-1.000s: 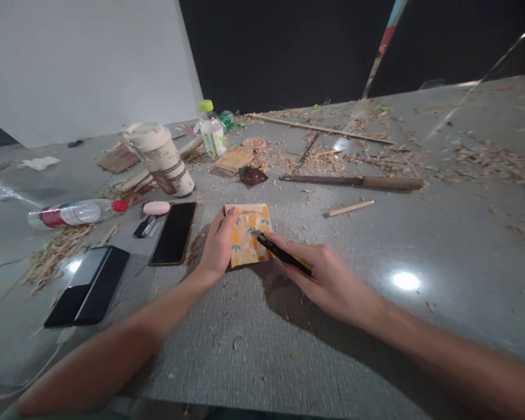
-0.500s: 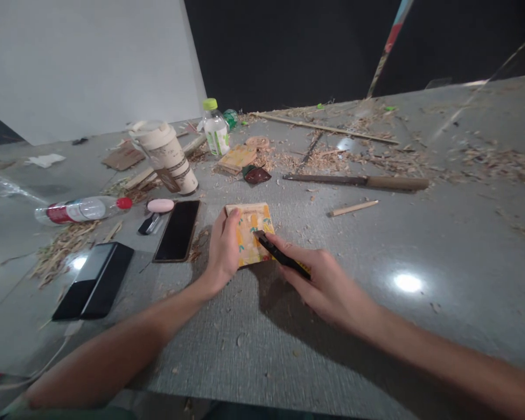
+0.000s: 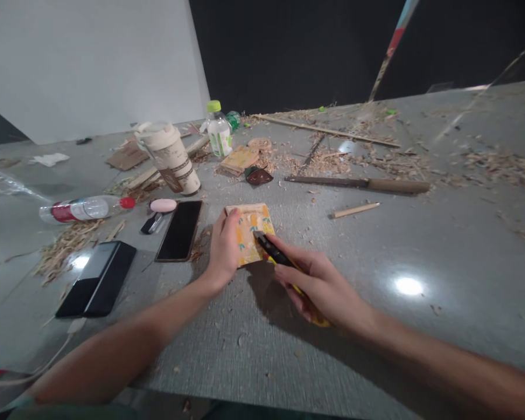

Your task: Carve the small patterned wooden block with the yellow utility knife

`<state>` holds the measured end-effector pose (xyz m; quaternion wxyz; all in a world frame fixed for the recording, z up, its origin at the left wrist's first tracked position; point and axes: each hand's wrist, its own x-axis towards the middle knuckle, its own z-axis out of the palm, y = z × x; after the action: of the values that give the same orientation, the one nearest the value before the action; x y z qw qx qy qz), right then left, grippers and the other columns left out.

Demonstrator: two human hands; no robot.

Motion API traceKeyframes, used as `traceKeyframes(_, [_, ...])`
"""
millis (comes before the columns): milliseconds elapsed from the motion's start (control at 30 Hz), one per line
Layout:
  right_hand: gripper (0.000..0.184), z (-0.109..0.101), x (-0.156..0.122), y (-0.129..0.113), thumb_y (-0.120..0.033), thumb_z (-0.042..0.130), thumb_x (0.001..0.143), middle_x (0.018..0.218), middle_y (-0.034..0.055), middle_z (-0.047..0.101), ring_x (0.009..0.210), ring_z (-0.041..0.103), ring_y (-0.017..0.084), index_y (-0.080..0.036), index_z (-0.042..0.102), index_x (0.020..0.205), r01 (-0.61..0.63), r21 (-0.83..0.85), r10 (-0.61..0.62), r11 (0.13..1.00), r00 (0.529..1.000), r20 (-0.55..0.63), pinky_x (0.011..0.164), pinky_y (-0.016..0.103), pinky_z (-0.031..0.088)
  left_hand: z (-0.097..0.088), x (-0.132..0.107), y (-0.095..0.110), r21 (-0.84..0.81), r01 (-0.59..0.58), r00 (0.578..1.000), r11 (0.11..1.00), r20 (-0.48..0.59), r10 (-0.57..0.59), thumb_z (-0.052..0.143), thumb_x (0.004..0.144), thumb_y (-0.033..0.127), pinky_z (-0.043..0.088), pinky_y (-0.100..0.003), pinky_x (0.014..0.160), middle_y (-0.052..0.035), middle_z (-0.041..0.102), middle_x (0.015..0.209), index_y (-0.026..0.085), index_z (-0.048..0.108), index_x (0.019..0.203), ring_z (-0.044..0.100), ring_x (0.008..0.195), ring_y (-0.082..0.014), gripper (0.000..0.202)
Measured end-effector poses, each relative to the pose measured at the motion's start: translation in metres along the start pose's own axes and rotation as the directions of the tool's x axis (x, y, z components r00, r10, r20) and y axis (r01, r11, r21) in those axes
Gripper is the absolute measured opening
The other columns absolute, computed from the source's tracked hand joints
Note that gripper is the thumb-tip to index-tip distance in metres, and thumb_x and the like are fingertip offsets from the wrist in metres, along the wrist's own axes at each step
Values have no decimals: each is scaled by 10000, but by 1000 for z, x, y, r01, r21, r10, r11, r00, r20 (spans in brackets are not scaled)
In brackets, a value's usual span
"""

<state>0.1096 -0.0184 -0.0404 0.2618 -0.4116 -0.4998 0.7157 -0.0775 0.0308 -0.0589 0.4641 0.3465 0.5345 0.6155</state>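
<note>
A small square board [image 3: 252, 224] with a yellow and orange printed face lies flat on the grey table [image 3: 420, 245]. My left hand [image 3: 223, 248] presses down on its left edge, fingers together and thumb at the top corner. My right hand [image 3: 319, 286] is closed round a black and yellow utility knife [image 3: 273, 252]. The knife's tip rests on the board's right part.
Left of the board lie a black phone [image 3: 180, 229], a dark case [image 3: 97, 278], a pink oval object [image 3: 163, 205] and a bottle on its side [image 3: 85, 208]. A lidded cup [image 3: 172, 158], a green-capped bottle [image 3: 219, 130], a long wooden-handled tool [image 3: 363, 184], sticks and wood shavings lie behind.
My right hand has drawn back toward me and turned, so the knife now points more steeply at the board. The left hand keeps its place on the board.
</note>
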Motion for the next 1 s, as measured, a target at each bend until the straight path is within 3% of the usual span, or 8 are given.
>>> traceKeyframes(133, [736, -4, -2, -8, -331, 626, 964, 573, -93, 494, 370, 400, 70, -311, 409, 1667, -56, 159, 46, 986, 997, 62, 345, 159, 347, -2, 5, -1, -82, 81, 997, 993, 11, -81, 675, 871, 562, 597, -335, 795, -38, 724, 931, 207, 587, 978, 741, 904, -233, 381])
traceKeyframes(333, [708, -10, -5, -2, -334, 592, 1019, 525, -99, 510, 381, 473, 90, -291, 363, 1688, 95, -79, -98, 992, 995, -24, 372, 171, 416, -2, 6, 1, -113, 124, 992, 986, 36, -120, 710, 835, 591, 610, -345, 754, -52, 743, 908, 205, 582, 992, 762, 902, -264, 435])
traceKeyframes(533, [670, -9, -4, 1, -315, 573, 1034, 538, -88, 528, 404, 509, 90, -281, 388, 1678, 115, -281, -131, 953, 991, -41, 379, 162, 408, -1, 1, 2, -68, 55, 998, 996, 46, -52, 700, 867, 563, 599, -297, 747, -34, 741, 927, 204, 603, 956, 749, 888, -222, 382])
traceKeyframes(867, [650, -8, -4, 1, -318, 540, 1050, 565, -71, 566, 404, 522, 96, -300, 386, 1681, 101, -336, -126, 937, 991, -54, 392, 179, 434, -3, 1, -2, -31, 15, 998, 999, 66, -13, 650, 923, 556, 594, -289, 741, -33, 742, 940, 208, 611, 960, 742, 850, -202, 352])
traceKeyframes(1000, [631, -5, -5, -1, -302, 534, 1049, 571, -67, 568, 409, 508, 92, -287, 417, 1668, 126, -367, -158, 922, 986, -58, 422, 186, 441, -4, 1, -4, 26, -57, 997, 998, 62, 55, 631, 956, 532, 582, -266, 724, -25, 728, 896, 213, 616, 935, 725, 841, -189, 320])
